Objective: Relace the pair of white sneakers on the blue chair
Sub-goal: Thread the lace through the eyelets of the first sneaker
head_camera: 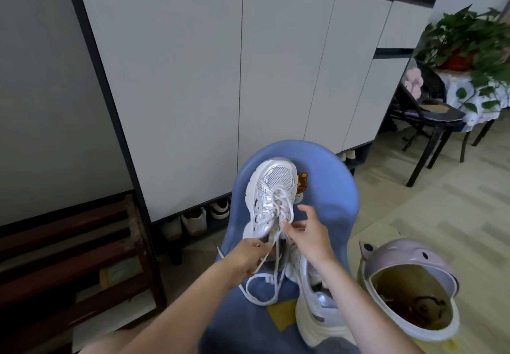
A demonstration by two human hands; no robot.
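Note:
A white and silver sneaker [271, 196] leans toe-up against the back of the blue chair [328, 210]. Its white lace [262, 293] runs through the eyelets and hangs in loops onto the seat. My left hand [245, 257] grips the heel end of this sneaker together with a strand of lace. My right hand [309, 235] pinches the lace near the upper eyelets. The second white sneaker [317, 317] lies on the seat under my right forearm, partly hidden.
A pink child's chair [408, 273] with ears lies tipped over right of the blue chair. Behind stands a white shoe cabinet [220, 77] with shoes beneath. A dark wooden rack [69, 257] is at left; a black chair [430, 116] and potted plant [469, 38] at right.

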